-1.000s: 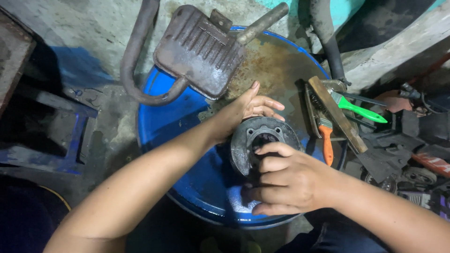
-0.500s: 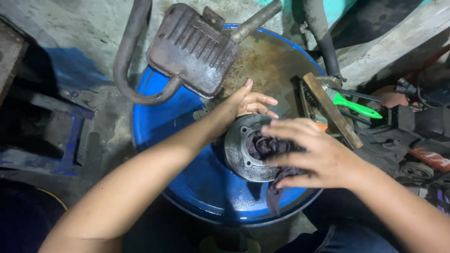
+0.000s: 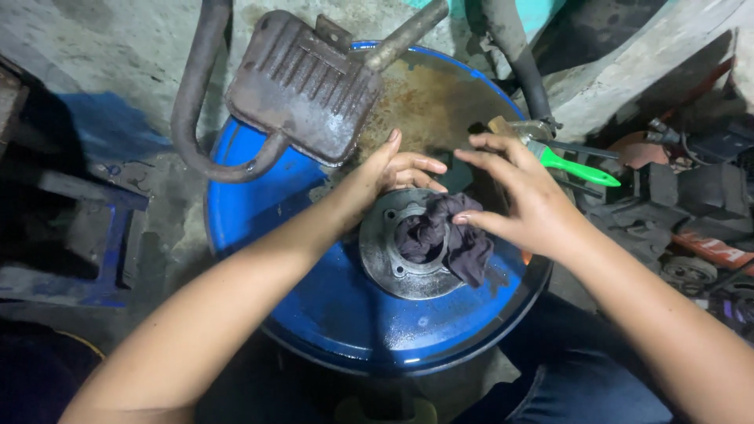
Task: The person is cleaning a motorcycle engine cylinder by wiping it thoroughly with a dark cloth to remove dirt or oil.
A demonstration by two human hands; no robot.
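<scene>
Blue drum top (image 3: 330, 314) as workbench. The round metal hub (image 3: 393, 263) lies flat on the lid, a little toward my side of centre, bolt holes facing up. My left hand (image 3: 393, 174) rests against its far rim, fingers curled loosely over the edge and steadying it, not a tight clench. My right hand (image 3: 525, 202) hovers just over the hub's right side, fingers spread and slack, grasping nothing; one fingertip only brushes the dark rag (image 3: 444, 235). The rag is stuffed partly into the hub's centre bore and spills over the right rim onto the lid. Judging progress: the bore looks to be mid-wipe, with the cloth in place but not gripped, so the cleaning of the inside reads as started and not finished. The hub's flat face shows dull grey with grime near the holes, so that part likely remains. The lid around the hub is wet and shiny, with a rusty brown patch farther back. The rusty muffler (image 3: 302, 82) with its bent pipe lies across the far left of the lid, well apart from the hub. A green-handled brush (image 3: 577, 166) sits at the lid's right edge, near my right hand, untouched.
</scene>
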